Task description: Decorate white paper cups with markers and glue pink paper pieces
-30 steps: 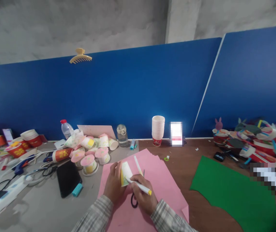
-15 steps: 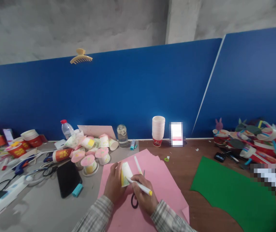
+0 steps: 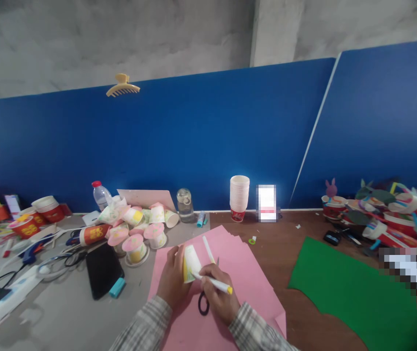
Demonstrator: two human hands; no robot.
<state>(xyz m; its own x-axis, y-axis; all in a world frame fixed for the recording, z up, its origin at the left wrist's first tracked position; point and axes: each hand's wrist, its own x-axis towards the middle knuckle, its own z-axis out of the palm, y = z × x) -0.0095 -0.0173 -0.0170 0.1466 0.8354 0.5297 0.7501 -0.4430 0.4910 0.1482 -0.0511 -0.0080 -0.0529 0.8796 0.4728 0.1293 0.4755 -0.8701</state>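
Observation:
My left hand (image 3: 174, 278) is wrapped round a white paper cup (image 3: 193, 261) with yellow and green print, tilted on its side above a pink sheet (image 3: 255, 292). Between the fingers of my right hand (image 3: 220, 292) is a white marker (image 3: 217, 284) with a yellow end, its tip at the lower part of the cup's side. Scissors with a black handle (image 3: 203, 304) lie on the sheet, partly hidden by my right hand. Another white pen (image 3: 207, 248) rests just beyond my hands.
Decorated cups (image 3: 135, 248), a black phone (image 3: 104, 270) and a glue gun (image 3: 31, 251) are at the left. Behind stand a glass jar (image 3: 185, 205) and a cup stack (image 3: 239, 197). Green sheet (image 3: 354, 297) and red cups (image 3: 394, 222) lie right.
My right hand and the marker have shifted very slightly right. My left hand and the cup look the same.

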